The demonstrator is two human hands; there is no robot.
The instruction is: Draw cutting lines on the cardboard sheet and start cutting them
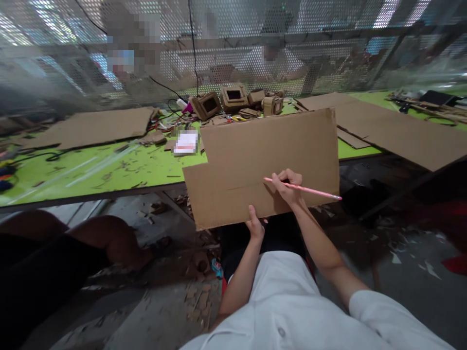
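Note:
A large flat cardboard sheet [233,160] with a notched left corner leans between my lap and the table's front edge. My left hand [256,227] grips its lower edge, thumb on the front face and the other fingers mostly hidden behind. In my right hand [290,186] is a pink pencil [314,190], pinched between the fingers. The pencil's left end is close to the middle of the sheet; I cannot tell whether it touches. A faint line or crease runs across the cardboard to the left of it.
The green table [120,170] carries small cardboard scraps and a white pad [186,142]. Several cardboard box shapes [234,97] stand at the back before a perforated metal screen [226,53]. More cardboard sheets [397,126] lie right. A person's bare legs [109,238] are at left; scraps litter the floor.

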